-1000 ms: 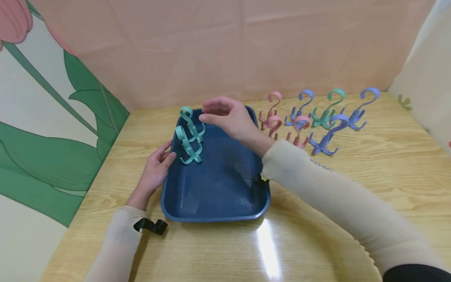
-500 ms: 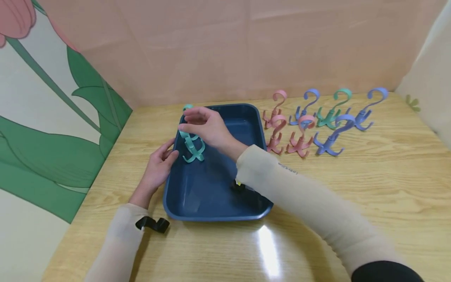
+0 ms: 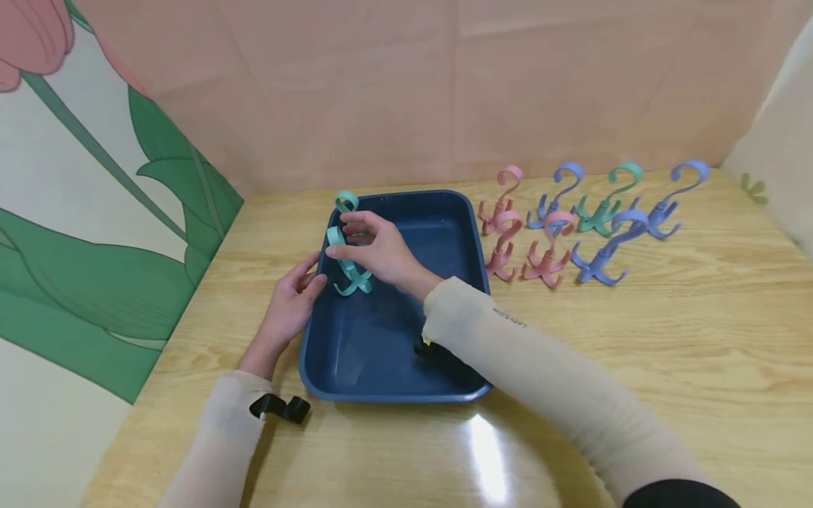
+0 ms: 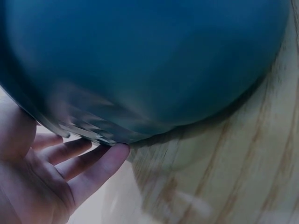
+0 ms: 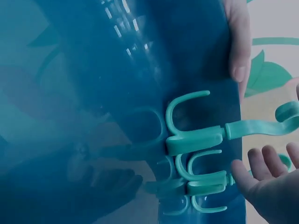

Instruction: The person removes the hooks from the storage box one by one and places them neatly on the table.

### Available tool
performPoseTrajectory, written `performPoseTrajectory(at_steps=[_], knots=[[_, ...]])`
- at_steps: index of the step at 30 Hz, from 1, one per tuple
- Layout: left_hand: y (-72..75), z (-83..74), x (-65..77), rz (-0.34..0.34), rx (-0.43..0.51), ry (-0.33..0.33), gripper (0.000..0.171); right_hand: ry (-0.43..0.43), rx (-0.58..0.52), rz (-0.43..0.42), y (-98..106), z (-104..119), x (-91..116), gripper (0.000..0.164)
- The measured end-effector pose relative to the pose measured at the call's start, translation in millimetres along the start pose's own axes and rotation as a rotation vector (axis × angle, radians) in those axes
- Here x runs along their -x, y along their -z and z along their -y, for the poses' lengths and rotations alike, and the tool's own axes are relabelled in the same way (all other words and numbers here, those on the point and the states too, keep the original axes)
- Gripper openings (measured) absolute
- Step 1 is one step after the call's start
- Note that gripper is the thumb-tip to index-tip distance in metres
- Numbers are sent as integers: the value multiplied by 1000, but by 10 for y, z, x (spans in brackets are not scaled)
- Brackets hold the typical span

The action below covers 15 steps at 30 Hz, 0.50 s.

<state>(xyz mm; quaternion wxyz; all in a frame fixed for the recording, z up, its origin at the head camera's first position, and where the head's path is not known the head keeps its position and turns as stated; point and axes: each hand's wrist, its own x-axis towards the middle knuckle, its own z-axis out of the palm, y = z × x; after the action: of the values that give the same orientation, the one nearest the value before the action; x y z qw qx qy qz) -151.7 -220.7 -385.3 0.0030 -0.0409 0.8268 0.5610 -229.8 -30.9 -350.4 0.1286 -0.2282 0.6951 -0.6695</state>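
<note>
Two turquoise four-pronged swivel hooks stand in the left part of a dark blue tray (image 3: pixel 394 397). The near hook (image 3: pixel 357 283) shows its base and curl; the far hook (image 3: pixel 347 200) is mostly behind my right hand (image 3: pixel 381 255). That hand's thumb and bent fingers are spread on either side of the near hook's upper part; contact is unclear. In the right wrist view, the fingers sit between the near hook (image 5: pixel 195 141) and the far hook (image 5: pixel 207 187). My left hand (image 3: pixel 288 310) grips the tray's left wall, thumb over the rim, fingers outside.
Right of the tray stand several more hooks on the wooden table (image 3: pixel 686 367): pink (image 3: pixel 546 268), blue (image 3: pixel 597 270) and one green (image 3: pixel 595 217). A pink wall covering (image 3: pixel 349 99) borders the table's back. A flower-patterned wall (image 3: pixel 82 282) is on the left.
My right hand has moved left and then slightly down, from above the tray's far middle to the near turquoise hook. The left hand stays on the tray wall. The view has shifted slightly.
</note>
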Motion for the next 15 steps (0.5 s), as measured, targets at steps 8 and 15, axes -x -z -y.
performPoseTrajectory(at_steps=[8, 15], knots=[[-11, 44, 30, -18, 23, -18, 51, 24, -11, 28, -25, -83, 9, 57], [-22, 51, 16, -26, 24, -44, 51, 41, 64, 42, -37, -89, 14, 51]])
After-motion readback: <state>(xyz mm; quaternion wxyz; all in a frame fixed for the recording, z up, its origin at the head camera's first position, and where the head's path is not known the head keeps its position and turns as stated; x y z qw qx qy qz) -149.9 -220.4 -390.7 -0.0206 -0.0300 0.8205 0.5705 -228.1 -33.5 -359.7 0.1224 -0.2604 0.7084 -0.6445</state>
